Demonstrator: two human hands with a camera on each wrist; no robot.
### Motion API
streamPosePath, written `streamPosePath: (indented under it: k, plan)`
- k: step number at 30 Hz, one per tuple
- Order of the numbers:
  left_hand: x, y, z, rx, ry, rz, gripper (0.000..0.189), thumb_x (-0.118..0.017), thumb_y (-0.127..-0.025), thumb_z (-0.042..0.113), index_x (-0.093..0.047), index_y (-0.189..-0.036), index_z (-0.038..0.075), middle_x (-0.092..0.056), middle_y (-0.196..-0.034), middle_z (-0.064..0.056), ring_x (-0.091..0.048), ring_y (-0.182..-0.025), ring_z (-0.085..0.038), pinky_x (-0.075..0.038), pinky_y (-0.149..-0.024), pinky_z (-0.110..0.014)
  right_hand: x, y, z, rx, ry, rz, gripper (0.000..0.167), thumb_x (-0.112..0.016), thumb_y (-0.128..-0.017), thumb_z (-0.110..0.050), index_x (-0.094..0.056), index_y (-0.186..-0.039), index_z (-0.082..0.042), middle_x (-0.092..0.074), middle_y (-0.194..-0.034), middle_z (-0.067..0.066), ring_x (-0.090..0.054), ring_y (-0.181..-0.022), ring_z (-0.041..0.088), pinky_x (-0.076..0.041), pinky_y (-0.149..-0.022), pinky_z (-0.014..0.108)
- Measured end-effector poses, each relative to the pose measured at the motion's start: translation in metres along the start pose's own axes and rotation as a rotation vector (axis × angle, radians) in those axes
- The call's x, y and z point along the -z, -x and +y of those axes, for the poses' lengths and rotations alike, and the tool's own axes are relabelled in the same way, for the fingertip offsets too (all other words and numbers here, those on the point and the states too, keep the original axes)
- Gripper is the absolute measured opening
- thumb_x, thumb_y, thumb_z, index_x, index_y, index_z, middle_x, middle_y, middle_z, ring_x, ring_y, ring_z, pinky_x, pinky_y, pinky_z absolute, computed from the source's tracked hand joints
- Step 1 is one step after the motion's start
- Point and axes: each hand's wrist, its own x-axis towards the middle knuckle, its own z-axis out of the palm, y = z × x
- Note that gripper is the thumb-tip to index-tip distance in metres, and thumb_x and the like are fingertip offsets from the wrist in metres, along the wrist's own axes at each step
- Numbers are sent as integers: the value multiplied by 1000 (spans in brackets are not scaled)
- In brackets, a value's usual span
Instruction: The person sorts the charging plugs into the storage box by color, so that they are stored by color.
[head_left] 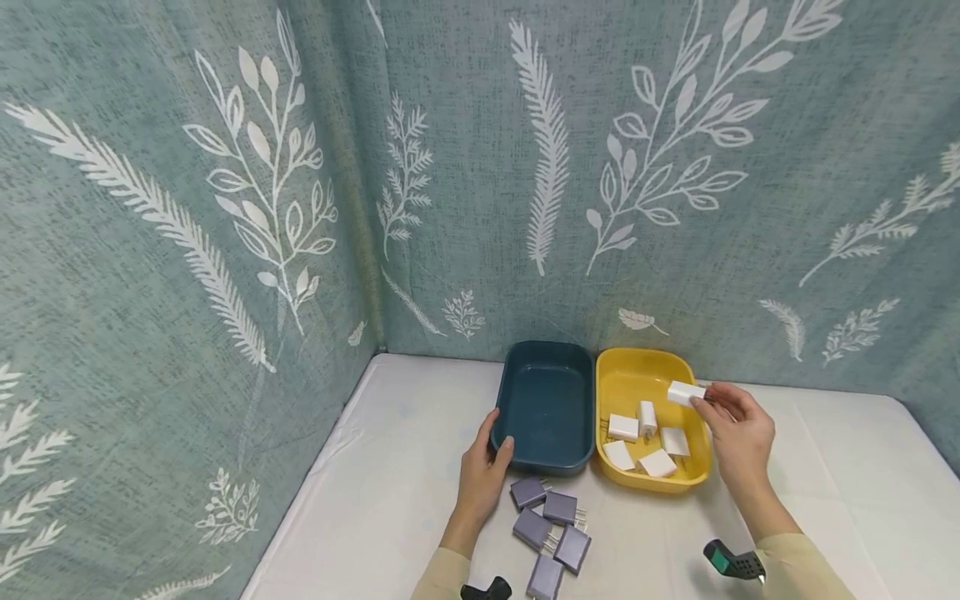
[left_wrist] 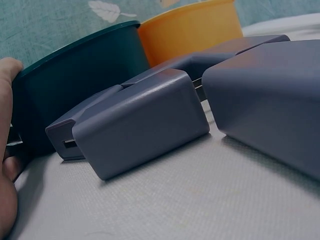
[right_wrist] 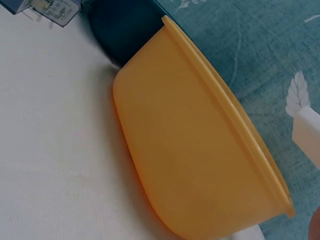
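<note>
Pinching white plug-in charger [head_left: 682, 393] over yellow tray [head_left: 651, 482]: right hand [head_left: 741, 435], at prong end | Gripping dark-teal tray [head_left: 546, 408], apparently steadying it: left hand [head_left: 482, 479], well apart | Purple-gray USB chargers [head_left: 573, 547]: clustered nearby, presumably for reach

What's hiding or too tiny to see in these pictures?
- Head view: part of the held white plug's prong end, behind fingers of the right hand.
- Left wrist view: most of the left hand, cut off by the left edge; the inside of the blue tub, behind its wall.
- Right wrist view: the inside of the yellow tub, behind its wall; print on a purple plug, too small and blurred.
</note>
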Motion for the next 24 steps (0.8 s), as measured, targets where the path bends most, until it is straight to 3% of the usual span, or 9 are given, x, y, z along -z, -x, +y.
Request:
streamPosePath:
  k: [5, 11, 17, 24]
  plan:
    - [0, 1, 0, 2, -12, -3, 53, -55, -99, 34, -40, -149, 23, -45, -151, -8, -45, -138, -25, -39, -112, -45, 0, -1, 2, -51, -44, 15, 39, -79, -80, -15, -66, -117, -9, -64, -98, -14, -61, -95, -2, -48, -79, 1]
    - [1, 1, 4, 8, -27, -8, 54, -53, -99, 36, -38, -149, 23, -44, -152, -8, -45, -138, -25, -40, -112, -43, -1, -3, 3, -25, -29, 7, 40, -79, -81, -20, -65, -117, -10, -63, -101, -13, -60, -97, -2, -48, -81, 2]
    - [1, 2, 4, -8, -36, -4, 54, -53, -99, 35, -39, -149, 20, -45, -151, -11, -46, -138, -28, -40, -111, -45, 2, -5, 6, 19, -45, -7, 39, -76, -84, -14, -63, -119, -6, -63, -102, -12, -61, -95, -4, -48, -78, 1]
    - [1, 1, 4, -1, -34, -1, 54, -54, -99, 35, -40, -149, 20, -45, -151, -8, -45, -138, -24, -39, -113, -43, 6, -7, 10, 9, -69, -11, 38, -75, -84, -12, -64, -119, -6, -64, -100, -13, -62, -92, -4, -49, -76, 1]
